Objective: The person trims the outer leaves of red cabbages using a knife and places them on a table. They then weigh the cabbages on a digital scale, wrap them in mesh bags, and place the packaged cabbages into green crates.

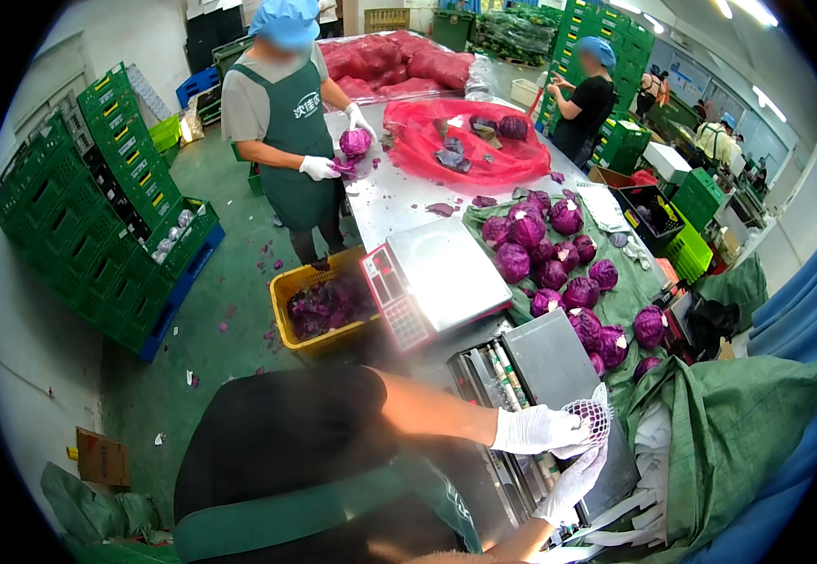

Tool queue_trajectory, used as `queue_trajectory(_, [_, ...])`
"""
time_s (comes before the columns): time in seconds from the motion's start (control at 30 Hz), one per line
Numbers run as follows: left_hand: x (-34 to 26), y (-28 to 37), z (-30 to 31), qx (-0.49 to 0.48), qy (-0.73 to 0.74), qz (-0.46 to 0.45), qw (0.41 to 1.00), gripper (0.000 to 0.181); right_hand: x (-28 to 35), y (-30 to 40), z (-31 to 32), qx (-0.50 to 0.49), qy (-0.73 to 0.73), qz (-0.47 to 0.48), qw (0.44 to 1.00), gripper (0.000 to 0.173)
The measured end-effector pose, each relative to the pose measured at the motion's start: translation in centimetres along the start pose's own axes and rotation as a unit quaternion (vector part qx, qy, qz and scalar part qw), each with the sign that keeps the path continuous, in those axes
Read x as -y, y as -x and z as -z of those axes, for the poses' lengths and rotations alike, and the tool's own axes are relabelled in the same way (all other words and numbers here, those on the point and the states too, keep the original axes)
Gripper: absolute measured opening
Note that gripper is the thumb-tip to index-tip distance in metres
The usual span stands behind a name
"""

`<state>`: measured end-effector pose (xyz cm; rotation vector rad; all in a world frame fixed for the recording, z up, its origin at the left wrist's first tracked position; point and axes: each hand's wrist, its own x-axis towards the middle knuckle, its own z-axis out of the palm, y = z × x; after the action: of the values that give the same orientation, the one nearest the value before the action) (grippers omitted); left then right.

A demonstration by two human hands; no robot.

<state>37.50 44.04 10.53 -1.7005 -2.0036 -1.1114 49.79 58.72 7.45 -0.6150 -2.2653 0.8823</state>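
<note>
A red cabbage (590,418) sits in a white foam net sleeve (597,398) over the tray wrapping machine's dark plate (609,462). My left hand (546,428), in a white glove, grips the net and cabbage from the near side. Gloved too, my right hand (575,481) holds them from below. Some of the fingers are hidden by the hands and net. Beside my hands lie the machine's rollers (509,374). Several bare red cabbages (527,229) are heaped on a green cloth (620,299) beyond the machine.
A digital scale (447,271) stands on the metal table (373,187). Below its edge, a yellow crate (285,282) holds cabbage trimmings. A co-worker (278,127) holds a cabbage across the table. A green sack (726,416) with white foam nets (652,451) is at right.
</note>
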Motion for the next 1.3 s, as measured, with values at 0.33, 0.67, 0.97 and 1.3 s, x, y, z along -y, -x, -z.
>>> queue_trajectory(0.33, [-0.8, -1.2, 1.5, 0.114, 0.278, 0.13, 0.945, 0.027, -1.9, 1.0, 1.9, 0.022, -0.01, -0.011, 1.0, 0.047])
queue_trajectory(0.67, [11.5, 2.4, 10.3, 0.346, -0.241, 0.007, 0.907, 0.013, -1.4, 2.4, 13.3, 0.217, 0.149, 0.011, 0.965, 0.048])
queue_trajectory(0.97, [10.5, 1.9, 6.8, 0.391, -0.168, -0.073, 0.902, 0.017, -4.0, 4.1, 14.6, 0.276, 0.394, 0.206, 0.852, 0.028])
queue_trajectory(1.3, [9.8, 4.9, 8.2, 0.289, 0.189, 0.093, 0.934, 0.03, -6.3, 7.7, 13.8, 0.095, -0.252, -0.182, 0.946, 0.007])
